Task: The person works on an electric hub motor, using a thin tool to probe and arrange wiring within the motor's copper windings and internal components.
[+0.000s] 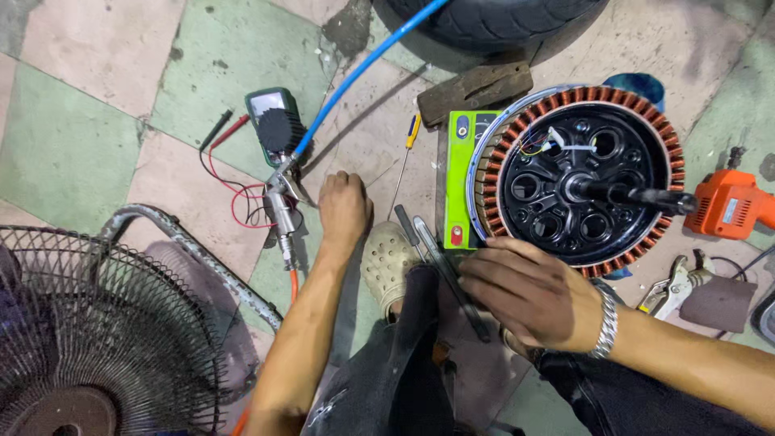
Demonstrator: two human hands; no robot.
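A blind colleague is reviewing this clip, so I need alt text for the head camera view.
Seen from above, a seated person's right hand rests at the copper-wound motor stator on a tiled floor, while the left hand reaches beside an air blow gun on a blue hose; a multimeter, screwdriver, orange drill and fan lie around.

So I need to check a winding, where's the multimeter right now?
In the head view the multimeter lies on the floor at upper left, under the blue air hose, just beyond the left hand and the air blow gun.

The left hand (344,206) rests on the tiled floor (73,161) beside an air blow gun (282,211). The right hand (529,292) touches the copper-wound motor stator (577,176), near a flat metal tool (448,270).
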